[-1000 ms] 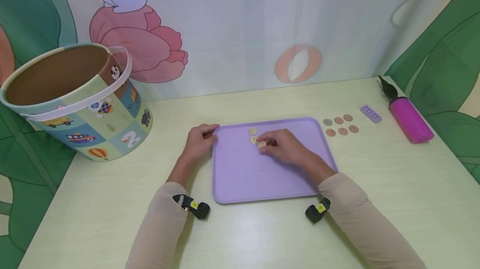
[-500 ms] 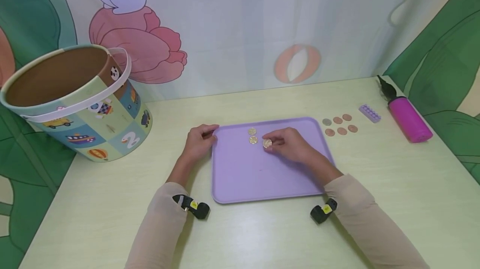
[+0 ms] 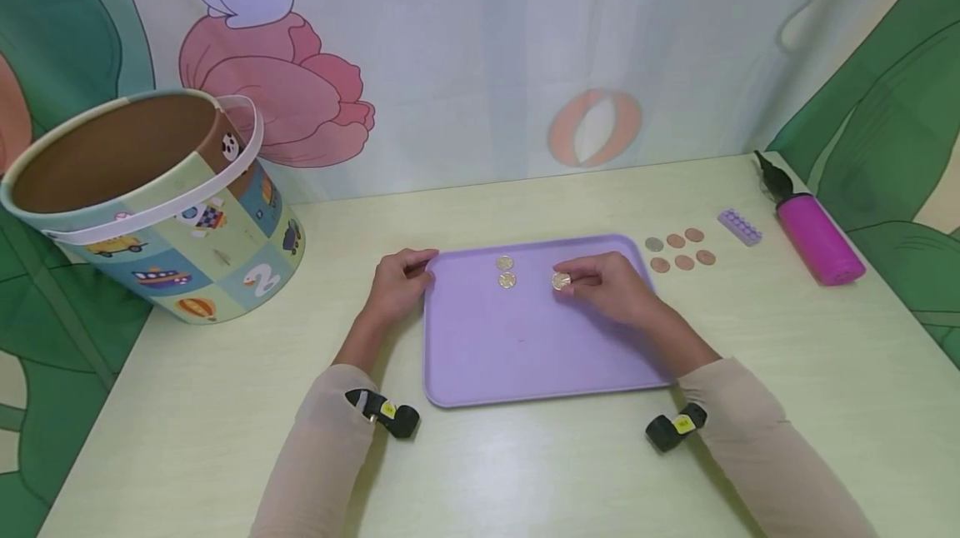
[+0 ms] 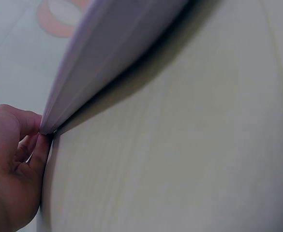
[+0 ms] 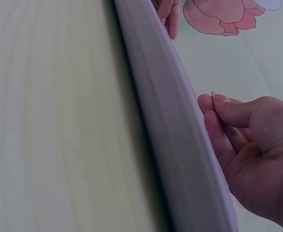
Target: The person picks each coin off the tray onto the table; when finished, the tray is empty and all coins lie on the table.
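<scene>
My right hand (image 3: pixel 609 288) pinches a gold coin (image 3: pixel 561 281) between thumb and fingertips, above the right half of the purple tray (image 3: pixel 517 363). In the right wrist view only a sliver of the coin (image 5: pixel 213 93) shows at the fingertips. Two more gold coins lie one behind the other near the tray's back edge, the rear coin (image 3: pixel 505 262) and the front coin (image 3: pixel 507 280). At the tray's back left corner, my left hand (image 3: pixel 399 284) grips the rim; the left wrist view shows its thumb and finger against the rim (image 4: pixel 66 96).
Right of the tray lie several copper-coloured coins (image 3: pixel 680 263) and one grey coin (image 3: pixel 654 244). Beyond them are a small purple studded block (image 3: pixel 740 226) and a magenta pump (image 3: pixel 820 240) with a black nozzle. A large patterned bucket (image 3: pixel 217 251) stands at the left, before a printed curtain (image 3: pixel 457 72).
My right hand has moved rightward over the tray, carrying the gold coin away from the other two. The left hand stays at the tray's corner.
</scene>
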A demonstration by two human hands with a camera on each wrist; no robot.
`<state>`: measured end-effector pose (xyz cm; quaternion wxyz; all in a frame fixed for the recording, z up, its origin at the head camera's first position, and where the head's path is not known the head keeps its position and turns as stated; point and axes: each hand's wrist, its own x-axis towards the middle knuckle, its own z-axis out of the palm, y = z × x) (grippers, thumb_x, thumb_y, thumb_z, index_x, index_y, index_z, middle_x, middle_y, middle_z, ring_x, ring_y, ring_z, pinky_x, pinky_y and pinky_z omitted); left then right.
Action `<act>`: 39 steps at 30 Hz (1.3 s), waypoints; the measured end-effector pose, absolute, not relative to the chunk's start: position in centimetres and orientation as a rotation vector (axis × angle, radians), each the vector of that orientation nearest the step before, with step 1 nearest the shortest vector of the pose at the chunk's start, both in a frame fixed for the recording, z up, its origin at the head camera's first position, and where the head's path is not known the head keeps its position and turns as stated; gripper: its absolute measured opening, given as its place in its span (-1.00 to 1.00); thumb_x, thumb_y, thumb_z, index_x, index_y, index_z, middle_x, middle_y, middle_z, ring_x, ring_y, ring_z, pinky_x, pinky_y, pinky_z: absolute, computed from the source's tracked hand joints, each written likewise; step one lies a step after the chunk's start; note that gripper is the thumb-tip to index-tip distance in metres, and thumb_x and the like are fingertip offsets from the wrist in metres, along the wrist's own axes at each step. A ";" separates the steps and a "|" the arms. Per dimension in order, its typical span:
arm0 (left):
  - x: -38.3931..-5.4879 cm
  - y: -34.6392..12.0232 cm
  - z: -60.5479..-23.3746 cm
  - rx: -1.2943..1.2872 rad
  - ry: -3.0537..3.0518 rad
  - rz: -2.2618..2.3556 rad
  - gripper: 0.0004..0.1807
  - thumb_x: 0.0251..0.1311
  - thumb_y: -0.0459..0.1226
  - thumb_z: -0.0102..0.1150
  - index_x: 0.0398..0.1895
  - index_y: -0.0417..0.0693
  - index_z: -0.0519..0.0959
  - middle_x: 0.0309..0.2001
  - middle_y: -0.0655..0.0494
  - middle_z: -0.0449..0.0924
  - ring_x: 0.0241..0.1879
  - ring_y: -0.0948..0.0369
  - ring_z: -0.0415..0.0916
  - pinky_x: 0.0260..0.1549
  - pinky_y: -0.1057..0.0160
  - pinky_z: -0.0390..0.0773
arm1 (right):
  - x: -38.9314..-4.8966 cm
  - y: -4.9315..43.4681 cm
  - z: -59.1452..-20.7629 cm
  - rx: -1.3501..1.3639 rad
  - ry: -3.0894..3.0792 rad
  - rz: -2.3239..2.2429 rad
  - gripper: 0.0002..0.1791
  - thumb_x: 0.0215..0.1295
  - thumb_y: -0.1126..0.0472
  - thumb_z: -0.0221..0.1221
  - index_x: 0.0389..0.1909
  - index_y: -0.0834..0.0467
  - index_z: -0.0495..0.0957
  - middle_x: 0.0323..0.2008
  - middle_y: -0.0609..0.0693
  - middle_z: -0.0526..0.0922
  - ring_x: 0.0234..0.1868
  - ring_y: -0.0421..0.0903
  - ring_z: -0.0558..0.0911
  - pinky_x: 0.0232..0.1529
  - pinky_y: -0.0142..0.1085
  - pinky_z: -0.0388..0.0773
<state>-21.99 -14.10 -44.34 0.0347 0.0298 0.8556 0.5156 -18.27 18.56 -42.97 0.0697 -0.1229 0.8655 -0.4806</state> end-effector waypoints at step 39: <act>-22.0 -14.1 -44.3 0.084 2.638 1.572 -0.55 0.23 -0.50 0.10 0.21 -0.28 0.61 0.17 -0.27 0.63 0.23 -0.06 0.57 0.31 0.04 0.57 | -14.9 27.7 -41.3 -0.216 2.873 -1.271 -0.62 0.23 0.36 0.36 0.09 0.34 0.66 -0.19 0.27 0.77 -0.32 -0.58 0.53 -0.21 -0.74 0.53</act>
